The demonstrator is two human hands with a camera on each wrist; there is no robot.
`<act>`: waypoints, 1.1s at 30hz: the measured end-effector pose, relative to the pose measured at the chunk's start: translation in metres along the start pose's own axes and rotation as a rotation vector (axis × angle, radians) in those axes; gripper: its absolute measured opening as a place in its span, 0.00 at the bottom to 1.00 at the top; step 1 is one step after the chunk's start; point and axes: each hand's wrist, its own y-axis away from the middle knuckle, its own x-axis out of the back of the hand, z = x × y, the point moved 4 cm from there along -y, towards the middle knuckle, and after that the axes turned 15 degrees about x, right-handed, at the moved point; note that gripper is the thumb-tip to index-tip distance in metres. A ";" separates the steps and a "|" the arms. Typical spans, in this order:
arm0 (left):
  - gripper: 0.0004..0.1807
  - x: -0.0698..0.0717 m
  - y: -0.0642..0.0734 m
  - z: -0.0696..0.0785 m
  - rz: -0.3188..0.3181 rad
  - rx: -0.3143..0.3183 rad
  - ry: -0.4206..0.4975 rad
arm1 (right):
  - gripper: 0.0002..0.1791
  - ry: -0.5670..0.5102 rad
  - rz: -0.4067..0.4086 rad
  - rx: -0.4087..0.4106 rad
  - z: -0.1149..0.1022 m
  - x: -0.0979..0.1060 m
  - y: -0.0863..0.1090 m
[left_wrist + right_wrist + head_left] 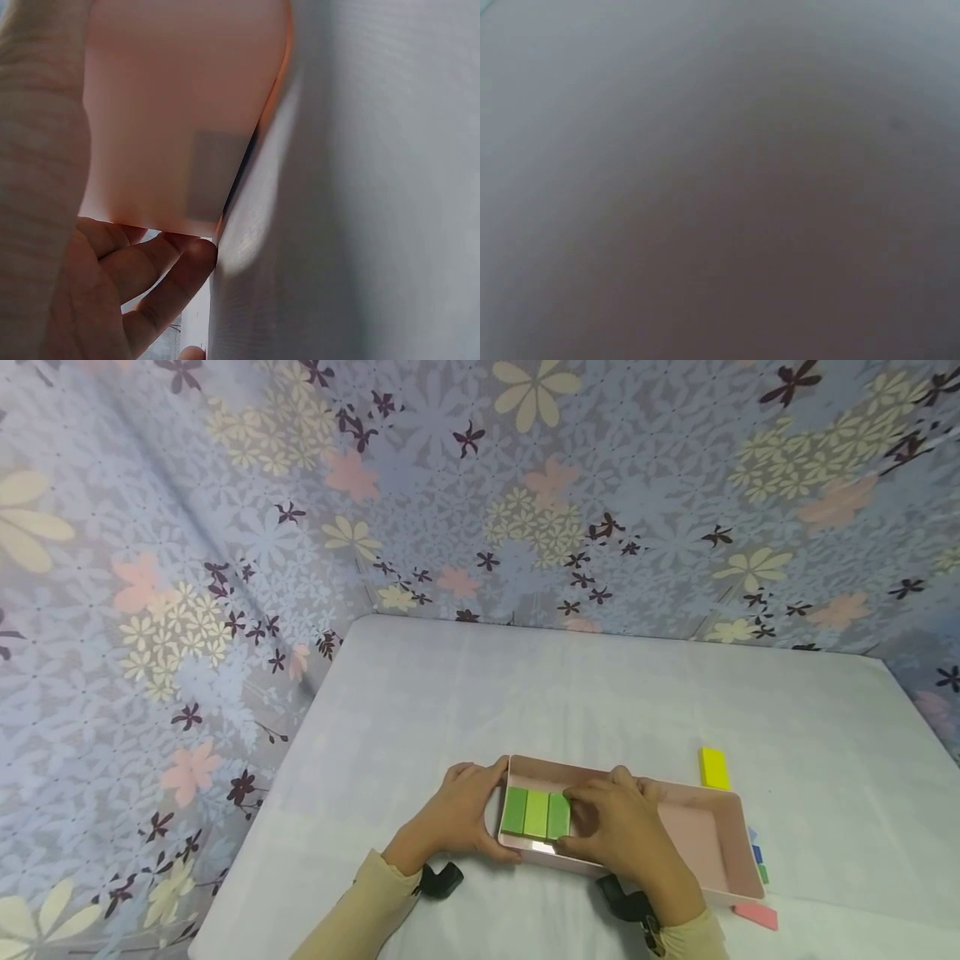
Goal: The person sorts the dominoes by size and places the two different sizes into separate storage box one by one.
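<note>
Your left hand [457,810], partly open, grips the left end of the pink box [701,843], thumb along the near side and fingers at the far corner; your right hand [622,822], thumb and fingers bent inward, pinches the right green block [558,816] by its near and far ends. The left green block [513,811] and middle green block [536,814] complete a row inside the box's left end; a yellow block [714,768] lies just beyond the far wall
</note>
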 end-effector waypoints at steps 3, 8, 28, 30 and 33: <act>0.77 0.000 0.000 0.001 -0.001 0.001 0.003 | 0.36 0.004 0.001 -0.002 0.000 0.000 0.000; 0.77 0.002 0.000 0.001 0.002 0.003 0.006 | 0.36 0.013 0.002 -0.004 -0.001 0.000 -0.003; 0.76 0.002 0.002 0.000 -0.003 -0.011 0.031 | 0.35 0.050 -0.036 -0.033 -0.005 -0.006 -0.004; 0.76 0.002 0.001 0.000 0.003 -0.017 0.033 | 0.35 0.055 -0.039 -0.031 -0.006 -0.006 -0.004; 0.75 0.002 0.002 0.000 0.008 -0.020 0.037 | 0.35 0.060 -0.035 -0.025 -0.007 -0.005 -0.003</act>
